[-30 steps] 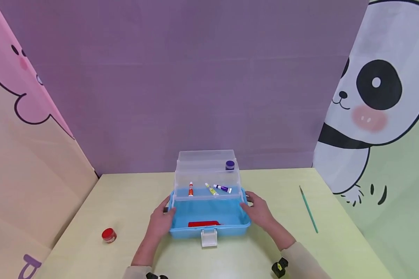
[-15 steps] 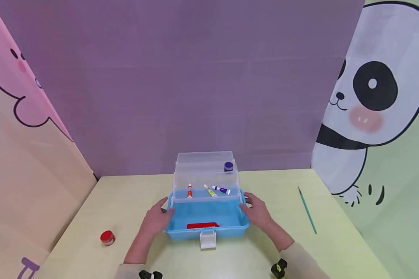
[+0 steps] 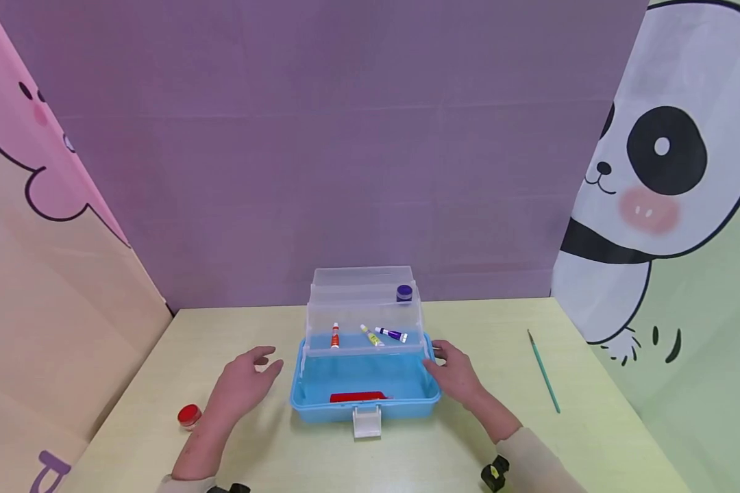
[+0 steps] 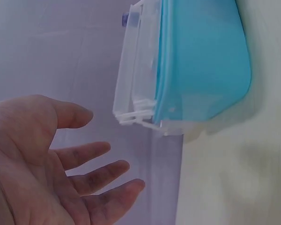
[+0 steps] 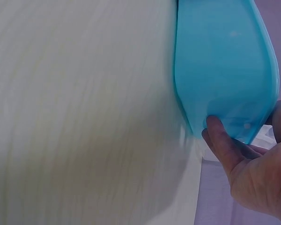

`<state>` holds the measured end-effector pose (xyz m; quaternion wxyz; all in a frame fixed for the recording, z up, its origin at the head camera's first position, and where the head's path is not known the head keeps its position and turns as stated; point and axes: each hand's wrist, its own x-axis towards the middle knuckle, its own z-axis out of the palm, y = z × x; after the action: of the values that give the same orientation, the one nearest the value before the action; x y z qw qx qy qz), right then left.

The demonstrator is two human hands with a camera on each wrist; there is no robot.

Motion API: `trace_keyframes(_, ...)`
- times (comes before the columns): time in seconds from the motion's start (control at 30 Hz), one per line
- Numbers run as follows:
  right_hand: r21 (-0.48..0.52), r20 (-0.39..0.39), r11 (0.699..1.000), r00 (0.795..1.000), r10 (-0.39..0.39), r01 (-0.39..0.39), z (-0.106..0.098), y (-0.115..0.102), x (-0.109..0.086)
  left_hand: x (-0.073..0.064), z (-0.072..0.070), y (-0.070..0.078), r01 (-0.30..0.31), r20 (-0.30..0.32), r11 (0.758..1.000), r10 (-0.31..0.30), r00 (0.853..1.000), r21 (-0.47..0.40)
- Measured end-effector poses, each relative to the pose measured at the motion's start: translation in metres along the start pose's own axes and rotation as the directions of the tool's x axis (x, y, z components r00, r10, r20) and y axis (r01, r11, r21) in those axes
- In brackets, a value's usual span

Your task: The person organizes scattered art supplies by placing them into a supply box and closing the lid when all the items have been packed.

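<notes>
The tabletop (image 3: 407, 465) has its back edge beyond the box (image 3: 327, 413), which sits between the left hand (image 3: 243, 382) and right hand (image 3: 455, 373); free room parts box from left hand, its fingers loosely apart, the jar (image 3: 189, 414) beside its wrist; the right hand grips the rim, thumb inside; the brush (image 3: 545, 373) lies well rightward.

Pale table (image 3: 370, 465): blue box (image 3: 401, 409), red-lidded jar (image 3: 189, 415), teal paintbrush (image 3: 544, 372).

This looks like a child-themed booth, its pale table (image 3: 592, 438) hemmed in by a purple backdrop (image 3: 345, 144) at the far side, a pink cartoon figure (image 3: 18, 123) left and a printed panda (image 3: 666, 219) right.
</notes>
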<state>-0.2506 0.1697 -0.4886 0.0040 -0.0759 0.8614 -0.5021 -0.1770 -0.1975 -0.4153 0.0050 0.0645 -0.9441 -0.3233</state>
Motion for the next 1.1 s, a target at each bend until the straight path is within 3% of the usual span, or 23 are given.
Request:
trace_keyframes(0.2,-0.018,-0.003,1.000,1.000,0.021,-0.021,-0.002,-0.002,0.000,-0.010,-0.029,-0.012,-0.038,-0.016,0.999,0.038,0.999,0.011)
trace_keyframes(0.37,-0.014,-0.010,1.000,1.000,0.015,-0.015,-0.003,-0.002,0.001,-0.015,-0.043,-0.029,-0.060,-0.034,0.997,0.061,0.998,0.047)
trace_keyframes(0.6,-0.004,0.005,1.000,1.000,0.006,-0.006,0.000,0.000,0.001,-0.024,-0.053,-0.056,-0.056,-0.020,0.992,0.059,0.998,0.115)
trace_keyframes(1.1,-0.005,-0.004,1.000,1.000,0.001,-0.001,-0.002,0.001,0.000,-0.031,-0.064,-0.105,0.013,0.040,0.997,-0.015,0.999,0.071)
